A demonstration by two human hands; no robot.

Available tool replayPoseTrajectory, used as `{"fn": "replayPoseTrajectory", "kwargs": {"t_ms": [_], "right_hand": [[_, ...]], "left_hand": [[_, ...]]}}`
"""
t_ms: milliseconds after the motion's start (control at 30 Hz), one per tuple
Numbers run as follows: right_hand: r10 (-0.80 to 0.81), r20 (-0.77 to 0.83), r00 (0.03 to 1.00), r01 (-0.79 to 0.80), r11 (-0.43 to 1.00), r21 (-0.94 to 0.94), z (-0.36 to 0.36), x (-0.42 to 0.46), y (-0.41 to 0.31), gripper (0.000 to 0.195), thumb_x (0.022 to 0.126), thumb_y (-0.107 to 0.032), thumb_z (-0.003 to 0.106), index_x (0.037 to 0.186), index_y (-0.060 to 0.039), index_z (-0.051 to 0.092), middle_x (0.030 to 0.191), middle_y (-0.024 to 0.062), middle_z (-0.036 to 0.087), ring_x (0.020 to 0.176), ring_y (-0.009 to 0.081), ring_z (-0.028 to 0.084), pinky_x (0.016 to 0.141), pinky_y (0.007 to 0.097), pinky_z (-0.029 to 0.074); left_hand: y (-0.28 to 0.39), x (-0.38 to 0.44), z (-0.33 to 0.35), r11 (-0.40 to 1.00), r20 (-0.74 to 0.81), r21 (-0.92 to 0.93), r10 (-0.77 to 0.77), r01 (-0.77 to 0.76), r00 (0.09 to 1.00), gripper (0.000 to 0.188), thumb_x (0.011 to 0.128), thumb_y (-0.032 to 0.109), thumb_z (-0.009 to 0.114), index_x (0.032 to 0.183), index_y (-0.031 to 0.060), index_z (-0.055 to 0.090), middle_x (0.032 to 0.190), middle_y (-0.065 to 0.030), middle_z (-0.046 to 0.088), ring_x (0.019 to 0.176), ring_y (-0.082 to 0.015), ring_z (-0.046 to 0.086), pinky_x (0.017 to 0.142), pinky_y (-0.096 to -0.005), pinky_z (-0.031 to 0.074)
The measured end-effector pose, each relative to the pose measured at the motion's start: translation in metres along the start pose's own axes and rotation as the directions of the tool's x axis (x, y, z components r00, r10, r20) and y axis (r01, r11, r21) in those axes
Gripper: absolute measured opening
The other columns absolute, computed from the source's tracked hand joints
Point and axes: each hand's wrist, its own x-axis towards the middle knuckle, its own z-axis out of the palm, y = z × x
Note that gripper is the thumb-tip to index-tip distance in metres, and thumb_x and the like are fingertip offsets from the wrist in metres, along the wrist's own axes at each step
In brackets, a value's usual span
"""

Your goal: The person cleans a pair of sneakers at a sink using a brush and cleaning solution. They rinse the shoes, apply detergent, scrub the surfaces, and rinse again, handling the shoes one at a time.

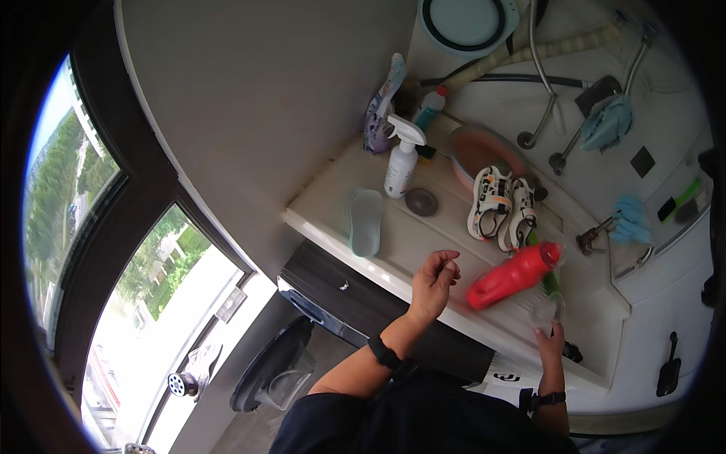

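Observation:
My left hand point(435, 284) is held over the edge of the white washing counter with its fingers curled and apart, holding nothing. Right of it a red plastic bottle point(513, 275) lies tilted on the ribbed washboard surface; its far end looks uncapped. My right hand point(550, 337) holds a small clear plastic cup point(547, 309) beside the bottle. A green brush point(550, 282) is partly hidden behind the bottle. Beyond the bottle, a pair of white, black and orange children's sneakers point(502, 207) leans against a pink basin point(490, 150).
A white spray bottle point(401, 170), a dark round drain cover point(421, 202) and a pale translucent tray point(366, 223) stand on the counter's left. A metal faucet point(590, 238) and light blue gloves point(631, 220) are at right. The counter's front edge point(357, 261) runs below my hands.

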Motion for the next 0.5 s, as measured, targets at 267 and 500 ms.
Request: {"fn": "replayPoseTrajectory", "kwargs": {"t_ms": [267,500], "right_hand": [[0.045,-0.100,0.994,-0.055,0.994,-0.090,0.010,-0.045,-0.018,0.052,0.086,-0.014,0.071,0.132,0.0021,0.055,0.131,0.0179,0.058,0.123,0.0277,0.054,0.105,0.0375,0.040],[0.098,-0.031,0.995,-0.099,0.995,-0.027,0.013,-0.049,-0.062,0.040,0.087,-0.011,0.070,0.124,-0.0025,0.060,0.123,0.0138,0.062,0.110,0.0220,0.060,0.092,0.0329,0.047]], "left_hand": [[0.028,0.018,-0.057,0.998,-0.010,0.024,-0.056,0.056,0.998,0.024,0.101,0.018,0.054,0.117,0.0014,0.059,0.073,0.0006,0.055,0.067,-0.0084,0.056,0.067,-0.0240,0.048],[0.018,0.030,-0.079,0.990,0.025,0.106,0.090,-0.093,0.996,0.034,0.094,0.015,0.064,0.125,0.0041,0.058,0.107,-0.0076,0.058,0.091,-0.0165,0.061,0.076,-0.0282,0.053]]}}
